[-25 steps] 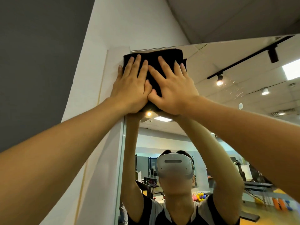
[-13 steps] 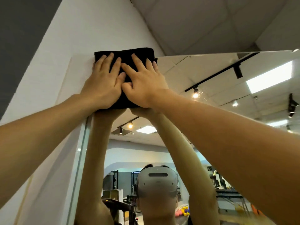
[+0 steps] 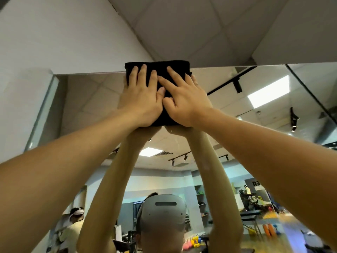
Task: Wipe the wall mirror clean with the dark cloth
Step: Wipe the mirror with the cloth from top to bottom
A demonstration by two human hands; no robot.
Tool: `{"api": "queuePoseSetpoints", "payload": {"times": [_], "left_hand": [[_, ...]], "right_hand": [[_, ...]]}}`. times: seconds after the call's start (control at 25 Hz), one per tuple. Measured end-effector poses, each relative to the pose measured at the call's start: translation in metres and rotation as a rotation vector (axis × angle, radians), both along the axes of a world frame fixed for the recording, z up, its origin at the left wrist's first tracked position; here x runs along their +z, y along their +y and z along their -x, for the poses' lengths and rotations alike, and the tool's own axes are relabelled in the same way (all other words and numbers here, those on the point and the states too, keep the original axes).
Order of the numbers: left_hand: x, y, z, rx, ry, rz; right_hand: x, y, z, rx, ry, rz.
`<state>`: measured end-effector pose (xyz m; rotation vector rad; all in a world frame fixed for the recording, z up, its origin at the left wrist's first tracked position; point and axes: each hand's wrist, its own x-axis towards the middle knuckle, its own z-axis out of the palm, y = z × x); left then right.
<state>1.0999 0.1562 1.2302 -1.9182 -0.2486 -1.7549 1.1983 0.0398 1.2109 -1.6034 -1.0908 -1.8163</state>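
**Cloth pressed at the mirror's top edge**

The dark cloth (image 3: pixel 157 70) is held flat against the wall mirror (image 3: pixel 91 99) by the left hand (image 3: pixel 141 99) and right hand (image 3: pixel 186 101), fingers spread and straight, thumbs touching. The cloth's upper edge overlaps the white wall (image 3: pixel 73 42) above.

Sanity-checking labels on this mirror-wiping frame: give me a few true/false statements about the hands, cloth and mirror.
1. Both hands press the dark cloth flat. True: left hand and right hand lie on it, fingers spread.
2. The cloth sits at the mirror's bottom edge. False: it is at the top edge of the mirror, overlapping the wall above.
3. Only one hand touches the cloth. False: both do.
4. The mirror reflects ceiling lights. True.
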Motion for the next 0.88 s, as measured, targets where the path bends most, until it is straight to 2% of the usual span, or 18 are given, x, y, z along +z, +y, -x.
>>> {"api": "queuePoseSetpoints", "payload": {"times": [0.28,0.52,0.88], "left_hand": [[0.0,-0.119,-0.103,0.017,0.031,-0.014],[0.002,-0.212,-0.182,0.011,0.06,-0.012],[0.004,-0.287,-0.246,0.03,0.069,-0.049]], "right_hand": [[-0.004,-0.117,-0.098,-0.061,0.054,0.0],[-0.005,-0.212,-0.174,-0.03,0.1,0.006],[-0.006,-0.286,-0.239,-0.013,0.122,-0.004]]}}
